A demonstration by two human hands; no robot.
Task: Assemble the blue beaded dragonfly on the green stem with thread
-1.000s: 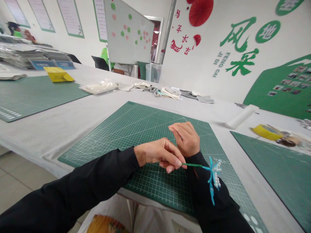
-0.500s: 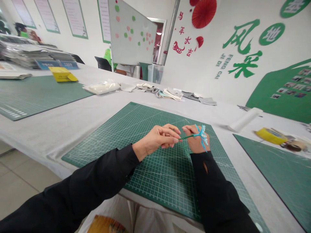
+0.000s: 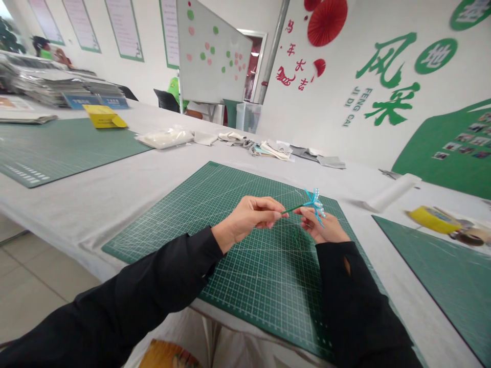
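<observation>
A small blue flower with white beads [image 3: 315, 204] on a thin green stem [image 3: 293, 209] is held over the green cutting mat [image 3: 238, 276]. My left hand [image 3: 255, 217] pinches the lower end of the stem between thumb and fingers. The flower points up and to the right. My right hand [image 3: 320, 225] is just below the flower, its thumb and forefinger closed by the upper stem under the petals. The petals hide part of those fingertips.
A yellow tape roll [image 3: 435, 220] and a white roll [image 3: 393, 193] lie at the right, near another mat [image 3: 437, 276]. Across the table are folded cloths [image 3: 274, 149], a plastic bag [image 3: 166, 138], a yellow card [image 3: 103, 117] and stacked papers [image 3: 49, 84]. A person [image 3: 44, 48] is far left.
My right hand has turned, and its fingers have come to the stem below the flower. The flower has tipped upward a little. My left hand keeps its pinch. The view has shifted slightly.
</observation>
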